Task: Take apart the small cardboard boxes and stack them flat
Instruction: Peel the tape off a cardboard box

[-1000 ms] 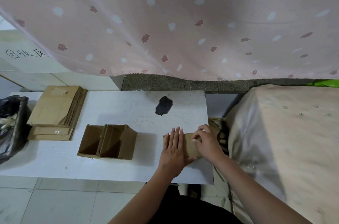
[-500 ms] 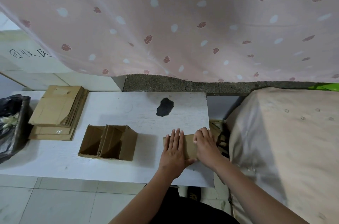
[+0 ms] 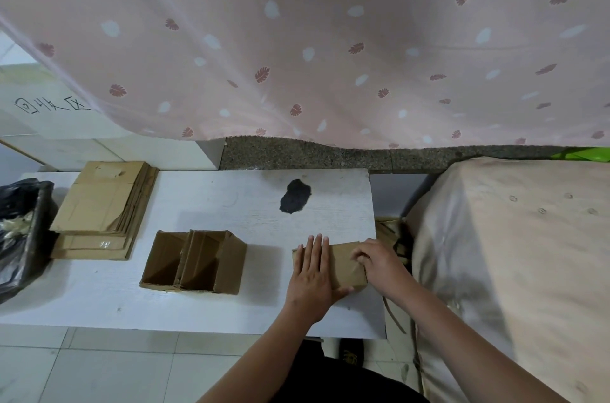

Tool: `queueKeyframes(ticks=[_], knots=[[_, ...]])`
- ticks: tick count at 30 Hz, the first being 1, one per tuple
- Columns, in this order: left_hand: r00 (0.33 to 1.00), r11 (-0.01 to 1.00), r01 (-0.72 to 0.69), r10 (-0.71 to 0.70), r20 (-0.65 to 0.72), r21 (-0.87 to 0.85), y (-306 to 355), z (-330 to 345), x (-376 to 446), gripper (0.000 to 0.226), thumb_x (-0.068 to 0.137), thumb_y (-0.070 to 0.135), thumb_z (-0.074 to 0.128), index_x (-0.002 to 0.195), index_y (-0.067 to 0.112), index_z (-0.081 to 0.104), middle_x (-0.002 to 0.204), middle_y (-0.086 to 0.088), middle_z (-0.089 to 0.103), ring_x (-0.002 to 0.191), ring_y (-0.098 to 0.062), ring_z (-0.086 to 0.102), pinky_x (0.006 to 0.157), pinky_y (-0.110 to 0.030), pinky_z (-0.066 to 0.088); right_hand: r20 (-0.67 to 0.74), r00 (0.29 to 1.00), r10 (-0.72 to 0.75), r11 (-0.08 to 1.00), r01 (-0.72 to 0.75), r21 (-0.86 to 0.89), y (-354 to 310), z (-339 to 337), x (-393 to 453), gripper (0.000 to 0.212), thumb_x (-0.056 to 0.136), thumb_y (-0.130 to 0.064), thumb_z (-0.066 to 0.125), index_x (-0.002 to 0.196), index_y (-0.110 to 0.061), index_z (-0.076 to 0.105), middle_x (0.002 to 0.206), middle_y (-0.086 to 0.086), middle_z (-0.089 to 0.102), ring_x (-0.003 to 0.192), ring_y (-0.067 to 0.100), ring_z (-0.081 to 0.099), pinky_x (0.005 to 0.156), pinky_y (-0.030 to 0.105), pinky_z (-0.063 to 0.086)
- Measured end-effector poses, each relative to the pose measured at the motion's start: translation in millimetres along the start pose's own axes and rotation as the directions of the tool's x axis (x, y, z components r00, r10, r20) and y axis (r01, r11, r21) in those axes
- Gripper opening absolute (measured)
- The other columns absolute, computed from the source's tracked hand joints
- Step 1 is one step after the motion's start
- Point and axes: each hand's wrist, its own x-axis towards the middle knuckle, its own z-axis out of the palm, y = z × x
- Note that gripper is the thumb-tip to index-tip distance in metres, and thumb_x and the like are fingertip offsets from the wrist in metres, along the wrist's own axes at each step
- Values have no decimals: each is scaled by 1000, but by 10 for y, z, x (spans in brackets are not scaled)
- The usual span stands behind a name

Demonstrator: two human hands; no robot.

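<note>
Flattening is the step: your left hand (image 3: pixel 312 274) presses flat, fingers straight, on the cardboard box (image 3: pixel 345 265) at the tabletop's (image 3: pixel 214 204) right edge; your right hand (image 3: pixel 379 262) pinches its end. Next, work that flap loose.

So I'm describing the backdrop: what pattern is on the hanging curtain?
The curtain is pale pink with dark red leaves and white ovals, seen in the head view.

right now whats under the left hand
The left hand lies flat, fingers straight, on a small cardboard box on the white table. The part of the box beneath the palm is covered.
</note>
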Motion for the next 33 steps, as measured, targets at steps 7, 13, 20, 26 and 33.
queueKeyframes(ticks=[7,13,20,26,33], knots=[[1000,1000,-6,6,-14,-15,-51,21,10,111,81,85,8,150,6,-27,165,-12,-20,150,-28,-26,123,-47,-13,-145,954,263,931,-211,297,144,-72,-105,6,95,-27,59,91,-32,57,91,-6,60,81,12,58,63,24,42],[1000,1000,16,-16,-1,-19,-29,-17,-6,110,82,84,14,147,8,-32,165,-13,-19,149,-30,-27,122,-48,-17,-155,943,295,927,-243,284,138,-15,-113,33,86,2,59,103,-26,53,93,1,54,83,20,59,70,31,48],[992,994,-110,109,-62,-24,55,-178,27,115,83,57,67,154,40,-22,157,-14,19,150,-32,12,121,-53,-2,-219,958,187,958,-129,254,9,9,-118,29,94,-3,60,121,-13,66,115,1,55,97,16,64,83,16,48],[980,977,-75,36,-194,-200,56,-313,55,100,74,43,76,154,39,16,154,-5,25,139,-26,32,112,-39,27,-308,948,76,986,-26,165,-82,-111,-81,14,96,1,57,88,-3,68,91,5,64,80,15,66,79,29,57],[971,852,-125,-1,-240,-509,-90,-333,8,85,67,25,87,138,22,39,144,2,31,129,-20,40,101,-29,43,-446,893,54,998,-28,65,-48,-269,-56,8,97,-7,57,91,-9,63,83,-6,59,77,3,53,67,9,39]])
